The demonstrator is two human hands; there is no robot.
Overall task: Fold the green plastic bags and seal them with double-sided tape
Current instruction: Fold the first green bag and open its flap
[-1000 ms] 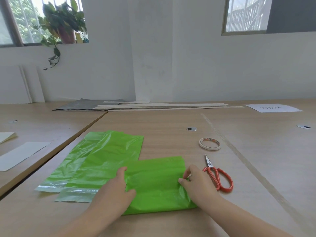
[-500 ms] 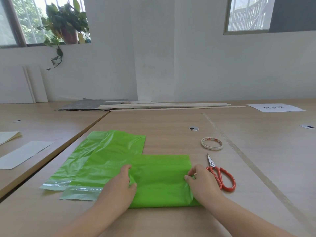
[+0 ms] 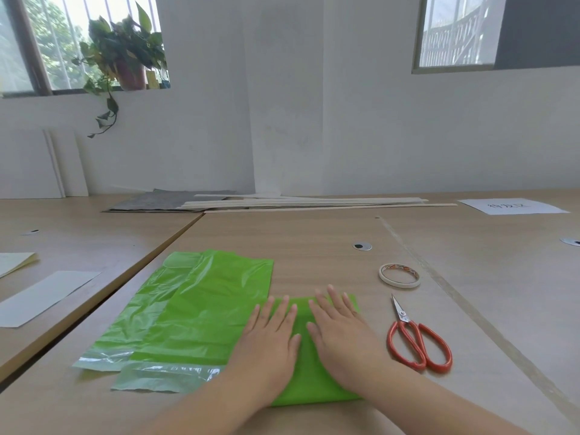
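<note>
Hands, left and right, lie flat (fingers straight) on folded green bag, long axis near-to-far.

A pale wooden bench runs back to a white wall, and a second bench butts against it on the left. Long wooden strips lie along the far edge, partly over a grey sheet. A white sheet with writing, too blurred to read, lies at the far right. A round grommet sits in the bench top, with another near the right edge. On the left bench lie a pale grey paper and a yellowish sheet. White boards lean against the wall. A potted plant stands on the sill of the left window, one vine trailing down; a second window is at upper right.
</note>
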